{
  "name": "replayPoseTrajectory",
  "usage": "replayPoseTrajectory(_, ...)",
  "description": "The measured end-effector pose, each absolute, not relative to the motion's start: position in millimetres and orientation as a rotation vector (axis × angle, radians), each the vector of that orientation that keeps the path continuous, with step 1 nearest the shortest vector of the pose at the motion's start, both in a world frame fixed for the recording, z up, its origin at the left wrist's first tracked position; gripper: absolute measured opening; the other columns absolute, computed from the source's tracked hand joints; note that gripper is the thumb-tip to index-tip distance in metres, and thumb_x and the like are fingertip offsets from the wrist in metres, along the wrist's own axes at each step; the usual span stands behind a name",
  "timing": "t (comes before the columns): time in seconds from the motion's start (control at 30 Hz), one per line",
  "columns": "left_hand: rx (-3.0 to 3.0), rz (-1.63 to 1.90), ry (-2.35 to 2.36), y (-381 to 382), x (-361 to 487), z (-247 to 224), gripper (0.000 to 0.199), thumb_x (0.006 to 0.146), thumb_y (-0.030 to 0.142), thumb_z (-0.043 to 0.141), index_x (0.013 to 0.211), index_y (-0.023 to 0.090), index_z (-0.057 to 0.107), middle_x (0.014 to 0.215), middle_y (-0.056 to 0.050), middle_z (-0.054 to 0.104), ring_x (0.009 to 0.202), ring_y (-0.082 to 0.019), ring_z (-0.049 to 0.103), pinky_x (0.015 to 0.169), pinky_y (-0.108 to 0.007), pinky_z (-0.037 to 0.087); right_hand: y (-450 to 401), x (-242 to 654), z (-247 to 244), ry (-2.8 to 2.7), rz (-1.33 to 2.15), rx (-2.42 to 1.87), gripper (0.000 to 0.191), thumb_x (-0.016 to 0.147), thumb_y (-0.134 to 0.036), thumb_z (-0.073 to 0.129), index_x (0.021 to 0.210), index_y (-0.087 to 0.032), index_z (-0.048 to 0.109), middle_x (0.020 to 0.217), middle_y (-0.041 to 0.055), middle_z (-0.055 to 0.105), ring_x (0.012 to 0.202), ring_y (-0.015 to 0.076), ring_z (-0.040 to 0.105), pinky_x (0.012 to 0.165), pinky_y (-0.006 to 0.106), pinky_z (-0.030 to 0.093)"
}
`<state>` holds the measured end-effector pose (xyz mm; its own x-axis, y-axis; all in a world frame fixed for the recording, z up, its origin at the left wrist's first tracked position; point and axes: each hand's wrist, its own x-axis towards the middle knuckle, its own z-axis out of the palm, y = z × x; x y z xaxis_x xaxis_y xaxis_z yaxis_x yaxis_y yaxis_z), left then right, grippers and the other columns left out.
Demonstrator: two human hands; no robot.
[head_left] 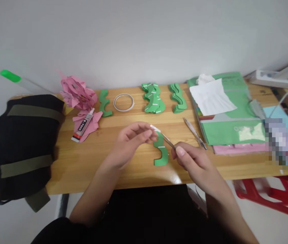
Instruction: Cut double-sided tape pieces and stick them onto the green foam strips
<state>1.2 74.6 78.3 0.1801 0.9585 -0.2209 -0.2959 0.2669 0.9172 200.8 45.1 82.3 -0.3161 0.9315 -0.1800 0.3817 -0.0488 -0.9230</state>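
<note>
In a pinch, my left hand (136, 137) holds one end of a small white strip of tape (155, 128). My right hand (191, 156) grips thin metal tweezers (168, 141), whose tips reach up to the strip. Just below, a wavy green paper piece (163, 159) lies on the table with a white strip across it; its upper end is partly covered by my left fingers. Behind my hands are a pile of green wavy pieces with white strips (154, 98), a neater green stack (177, 98) and a roll of white tape (124, 102).
On the left lie a black bag (29, 135), crumpled pink paper (76, 93), a glue tube (83, 126) and another green piece (104, 103). To the right are a pen (195, 133), a green packet (230, 125) under white paper (212, 96), and a red stool (268, 196) below.
</note>
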Motion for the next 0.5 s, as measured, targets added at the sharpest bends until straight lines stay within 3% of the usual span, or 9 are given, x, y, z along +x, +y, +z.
replayPoseTrajectory(0.13,0.995,0.972,1.06,72,0,74,0.025,0.081,0.03,0.072,0.103,0.019,0.065,0.083,-0.003,0.077,0.081,-0.016,0.072,0.081,-0.03,0.054,41,208,80,-2.043,1.114,-1.476,0.037,0.095,-0.049,0.045,0.073,-0.02,0.054,0.053,-0.0032,0.048,0.046,0.0118,0.046,0.049,0.026,0.032)
replayPoseTrajectory(0.33,1.122,0.805,1.125,65,0,72,0.036,0.072,0.023,0.077,0.106,0.018,0.065,0.078,-0.001,0.076,0.077,-0.017,0.072,0.077,-0.03,0.055,31,214,75,-2.271,0.864,-1.52,0.037,0.095,-0.049,0.044,0.077,-0.02,0.058,0.049,-0.0015,0.053,0.041,0.0129,0.046,0.047,0.026,0.026)
replayPoseTrajectory(0.5,1.38,0.783,1.196,54,3,64,0.034,0.072,0.016,0.076,0.105,0.02,0.067,0.077,0.0,0.077,0.08,-0.018,0.073,0.094,-0.037,0.05,20,213,70,-2.424,0.736,-1.609,0.04,0.095,-0.051,0.042,0.08,-0.019,0.061,0.058,0.0039,0.064,0.046,0.016,0.053,0.048,0.027,0.024)
